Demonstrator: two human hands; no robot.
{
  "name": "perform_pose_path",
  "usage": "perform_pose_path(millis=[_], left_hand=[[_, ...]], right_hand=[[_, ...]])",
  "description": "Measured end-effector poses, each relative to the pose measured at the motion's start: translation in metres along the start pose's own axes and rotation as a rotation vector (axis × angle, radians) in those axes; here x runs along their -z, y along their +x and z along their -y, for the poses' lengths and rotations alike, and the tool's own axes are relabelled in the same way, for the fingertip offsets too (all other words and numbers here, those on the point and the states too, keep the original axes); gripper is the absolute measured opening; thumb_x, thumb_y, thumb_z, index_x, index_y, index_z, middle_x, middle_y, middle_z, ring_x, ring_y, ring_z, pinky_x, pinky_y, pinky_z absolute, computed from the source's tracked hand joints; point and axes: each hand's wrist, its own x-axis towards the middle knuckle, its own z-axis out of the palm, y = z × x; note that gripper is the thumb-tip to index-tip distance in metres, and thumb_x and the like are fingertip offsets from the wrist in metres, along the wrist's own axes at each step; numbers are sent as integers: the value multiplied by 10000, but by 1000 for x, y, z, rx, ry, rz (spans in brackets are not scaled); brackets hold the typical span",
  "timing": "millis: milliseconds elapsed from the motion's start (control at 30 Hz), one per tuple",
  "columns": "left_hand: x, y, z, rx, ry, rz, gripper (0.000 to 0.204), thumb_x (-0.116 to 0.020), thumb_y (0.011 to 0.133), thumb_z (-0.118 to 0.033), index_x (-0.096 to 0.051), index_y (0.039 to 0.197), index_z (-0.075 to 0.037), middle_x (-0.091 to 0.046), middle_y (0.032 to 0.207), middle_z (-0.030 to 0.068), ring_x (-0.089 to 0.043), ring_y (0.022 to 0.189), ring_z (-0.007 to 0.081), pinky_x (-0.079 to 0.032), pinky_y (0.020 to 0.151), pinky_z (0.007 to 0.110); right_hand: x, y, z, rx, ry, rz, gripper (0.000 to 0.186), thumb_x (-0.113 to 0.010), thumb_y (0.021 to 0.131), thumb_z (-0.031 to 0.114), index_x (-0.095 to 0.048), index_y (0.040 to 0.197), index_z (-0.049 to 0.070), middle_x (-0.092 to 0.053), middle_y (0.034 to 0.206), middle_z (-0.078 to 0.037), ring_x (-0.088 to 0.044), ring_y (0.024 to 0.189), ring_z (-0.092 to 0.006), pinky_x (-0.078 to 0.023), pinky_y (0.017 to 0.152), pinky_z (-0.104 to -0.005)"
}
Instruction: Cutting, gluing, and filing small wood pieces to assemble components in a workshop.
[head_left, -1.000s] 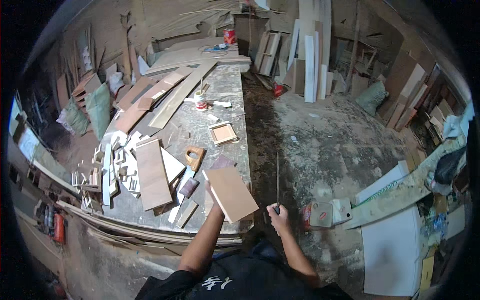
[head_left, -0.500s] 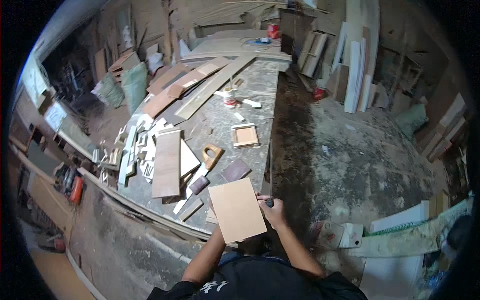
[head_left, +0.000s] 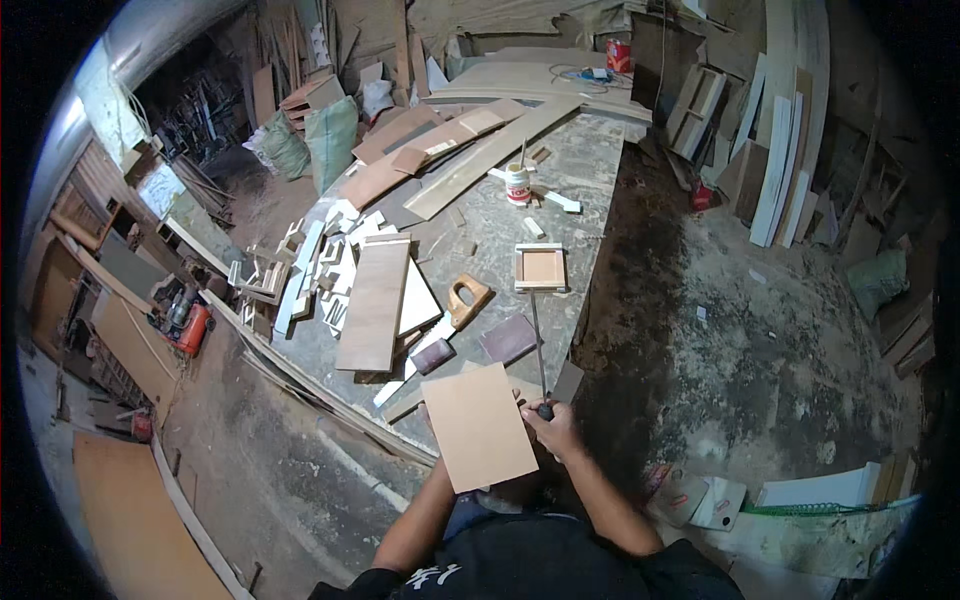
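I hold a tan rectangular panel (head_left: 478, 425) up in my left hand (head_left: 428, 414), whose fingers are mostly hidden behind it. My right hand (head_left: 555, 432) is closed round the black handle (head_left: 545, 411) of a long thin metal tool (head_left: 540, 355), beside the panel's right edge. Just ahead on the bench lie a purple-brown square piece (head_left: 508, 338), a small purple block (head_left: 432, 355), a wooden-handled saw (head_left: 466, 300) and a small wooden frame (head_left: 540, 267).
The bench (head_left: 595, 175) carries white offcuts (head_left: 350, 225), long boards (head_left: 372, 305) and a glue tub (head_left: 517, 185). Boards (head_left: 775, 170) lean on the back right wall. Green sacks (head_left: 330, 140) stand left. A red machine (head_left: 185, 330) sits low on the left floor.
My right hand and tool have come in against the panel, which has turned more squarely toward the camera. The view has swung left, shifting the bench rightward in the picture.
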Motion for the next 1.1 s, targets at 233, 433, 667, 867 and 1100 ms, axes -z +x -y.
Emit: perform_pose_path(millis=[233, 433, 667, 867, 1100], left_hand=[[15, 1, 1, 44, -383, -93, 631, -457, 950, -463, -364, 1397, -27, -491, 1352, 160, -514, 1188, 264, -451, 979, 372], [35, 7, -1, 33, -450, -116, 639, -457, 941, -482, -376, 1384, -29, -500, 1331, 159, -522, 1169, 264, -455, 968, 374], [61, -2, 0, 63, -514, -121, 649, -457, 932, -505, -390, 1370, -30, -511, 1306, 157, -530, 1148, 264, -460, 955, 376], [73, -5, 3, 97, -572, -121, 658, -456, 923, -524, -403, 1357, -31, -520, 1285, 156, -537, 1130, 263, -465, 944, 378], [86, -20, 14, 115, -644, -146, 670, -456, 914, -546, -417, 1342, -33, -531, 1260, 154, -545, 1109, 263, -470, 931, 380]], right_hand=[[-13, 9, -1, -114, 80, 26, 136, -672, 877, 193, -612, 871, 71, -577, 673, 35, -485, 509, -39, -376, 445, -217], [-26, 18, 0, -215, 52, 25, 187, -640, 893, 232, -579, 829, 67, -481, 629, 50, -468, 523, -68, -382, 482, -260], [-46, 28, -5, -219, 107, 21, 136, -631, 907, 216, -559, 851, 115, -459, 550, 66, -405, 400, -36, -303, 363, -228], [-56, 34, -16, -67, 29, -49, 127, -585, 927, 207, -557, 851, 109, -448, 554, 64, -389, 399, -45, -306, 367, -225], [-52, 34, 11, -200, 135, -110, 200, -539, 927, 200, -555, 772, 75, -511, 605, 27, -400, 428, -66, -316, 384, -243]])
